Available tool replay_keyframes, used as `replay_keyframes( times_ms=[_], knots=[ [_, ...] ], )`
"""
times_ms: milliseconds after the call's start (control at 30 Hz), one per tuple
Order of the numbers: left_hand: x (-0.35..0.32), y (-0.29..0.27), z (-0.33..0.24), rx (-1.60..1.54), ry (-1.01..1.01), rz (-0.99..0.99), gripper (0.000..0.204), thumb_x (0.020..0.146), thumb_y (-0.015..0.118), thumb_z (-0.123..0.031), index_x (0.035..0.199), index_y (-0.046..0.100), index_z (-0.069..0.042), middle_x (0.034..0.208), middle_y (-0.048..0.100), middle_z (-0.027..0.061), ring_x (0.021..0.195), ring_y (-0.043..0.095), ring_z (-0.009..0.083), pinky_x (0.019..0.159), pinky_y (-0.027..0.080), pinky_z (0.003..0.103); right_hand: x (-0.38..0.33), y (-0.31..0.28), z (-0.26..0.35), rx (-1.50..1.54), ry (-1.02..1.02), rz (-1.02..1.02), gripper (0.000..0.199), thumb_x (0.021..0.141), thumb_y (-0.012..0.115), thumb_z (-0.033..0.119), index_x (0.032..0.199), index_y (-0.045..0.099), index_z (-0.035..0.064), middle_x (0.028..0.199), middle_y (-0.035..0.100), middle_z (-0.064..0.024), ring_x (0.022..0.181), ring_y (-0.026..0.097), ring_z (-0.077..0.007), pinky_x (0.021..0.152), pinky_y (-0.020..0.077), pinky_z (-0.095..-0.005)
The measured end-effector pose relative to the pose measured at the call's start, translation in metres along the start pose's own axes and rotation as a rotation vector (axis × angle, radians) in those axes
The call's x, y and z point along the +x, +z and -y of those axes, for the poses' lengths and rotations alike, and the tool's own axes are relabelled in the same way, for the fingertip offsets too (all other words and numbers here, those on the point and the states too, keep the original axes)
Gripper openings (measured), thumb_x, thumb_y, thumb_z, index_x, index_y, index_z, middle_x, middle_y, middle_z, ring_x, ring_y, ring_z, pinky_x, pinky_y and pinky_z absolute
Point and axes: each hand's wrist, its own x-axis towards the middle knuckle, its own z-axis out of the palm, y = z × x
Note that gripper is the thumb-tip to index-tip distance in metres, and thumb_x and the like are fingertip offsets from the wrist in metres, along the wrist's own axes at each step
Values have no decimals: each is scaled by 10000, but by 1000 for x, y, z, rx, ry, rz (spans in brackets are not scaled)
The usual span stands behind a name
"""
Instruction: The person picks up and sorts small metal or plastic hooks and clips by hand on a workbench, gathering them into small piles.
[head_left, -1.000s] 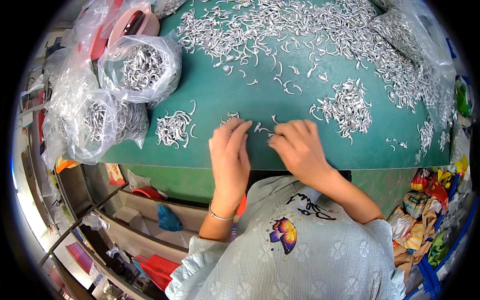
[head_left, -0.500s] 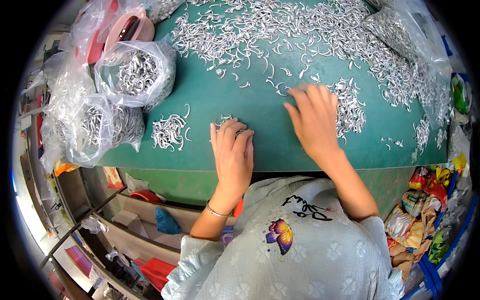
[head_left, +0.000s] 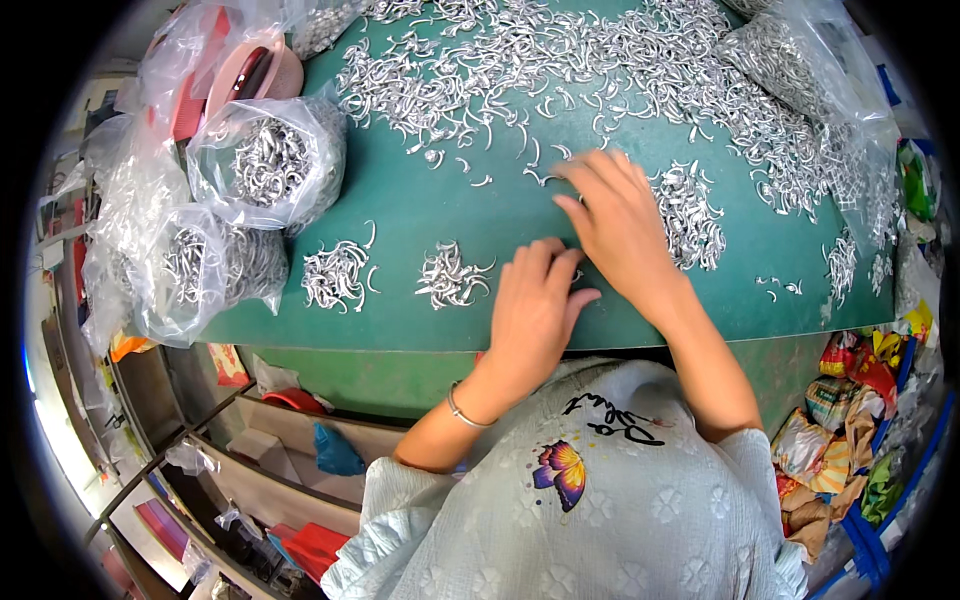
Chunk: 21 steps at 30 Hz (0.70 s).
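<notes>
My left hand rests low over the green tabletop, its thumb held apart and its fingers loosely bent. Beside it on the left lies a small pile of curved silver metal pieces, with a similar pile farther left. My right hand reaches left over the table, thumb and fingers apart. Its fingertips are near a few loose curved metal pieces. A larger heap of the pieces lies just right of that hand. Neither hand shows a piece in its grip, though the undersides are hidden.
A broad spread of metal pieces covers the far tabletop. Clear plastic bags of pieces stand at the left, near a pink container. Another bag lies far right. Open shelving sits below the table.
My left hand has moved right, off the small pile, which now shows fully. My right hand has shifted slightly left and farther from me.
</notes>
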Motion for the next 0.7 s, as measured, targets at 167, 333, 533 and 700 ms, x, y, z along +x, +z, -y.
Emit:
replay_keyframes(
  times_ms=[167,333,533,700],
  knots=[
    [-16,17,10,-79,2,-81,201,768,631,14,961,576,7,938,531,138,822,512,304,708,407,383,11,14,6,-96,-26,48,201,726,692,84,893,587,49,907,511,-70,876,480,-259,730,358,-364],
    [-23,6,9,-7,-65,-158,147,792,608,28,936,582,12,935,549,150,825,531,314,716,424,385,17,30,9,-161,-71,12,170,724,682,79,854,575,56,891,502,-68,860,469,-256,719,347,-356],
    [-19,0,11,-48,-225,-352,149,795,599,89,927,592,20,868,585,145,770,585,304,685,471,353,-26,-11,13,70,-219,303,127,729,652,83,824,573,53,895,495,-69,860,466,-253,739,360,-357],
    [-23,13,4,-59,-121,-200,201,796,609,40,995,582,35,943,554,159,837,549,319,729,462,388,-62,-53,8,160,-81,313,171,733,660,87,891,605,52,998,527,-73,938,491,-257,781,386,-364]
  ],
)
